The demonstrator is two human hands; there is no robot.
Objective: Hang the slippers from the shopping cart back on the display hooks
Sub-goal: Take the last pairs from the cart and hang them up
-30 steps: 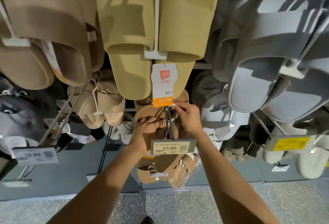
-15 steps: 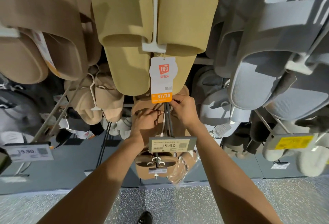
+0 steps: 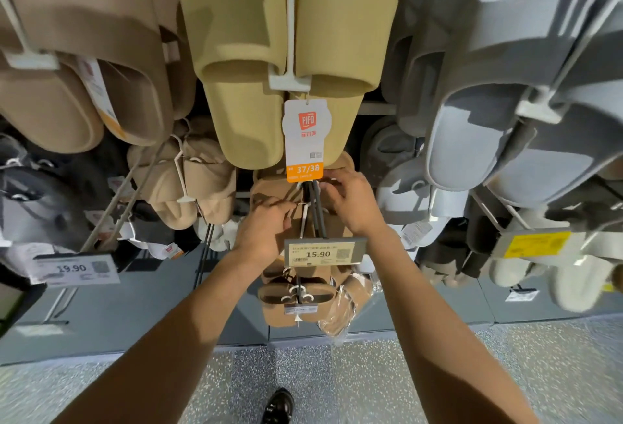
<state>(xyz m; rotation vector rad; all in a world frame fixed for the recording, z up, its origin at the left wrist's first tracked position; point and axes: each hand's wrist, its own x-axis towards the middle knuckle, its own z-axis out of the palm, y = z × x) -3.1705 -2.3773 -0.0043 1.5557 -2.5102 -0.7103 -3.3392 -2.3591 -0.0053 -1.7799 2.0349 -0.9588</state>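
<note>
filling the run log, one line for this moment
both hands on tan slippers | left hand | right hand | at hook | above 15.90 tag

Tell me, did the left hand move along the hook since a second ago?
Cannot tell. The left hand sits just up-left of the 15.90 price tag, as before; the whole view shifted with the head camera.

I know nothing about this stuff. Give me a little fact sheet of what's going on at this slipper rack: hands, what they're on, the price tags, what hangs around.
left hand: on the tan slippers, at the hook
right hand: on the same pair, right of the hook
hook: dark double prong between the hands
price tag: on the hook's end, reads 15.90
second price tag: to the left, reads 19.90
above: yellow slippers, size label 37/38
right: grey slippers
grip: cannot tell whether the fingers are closed
</note>
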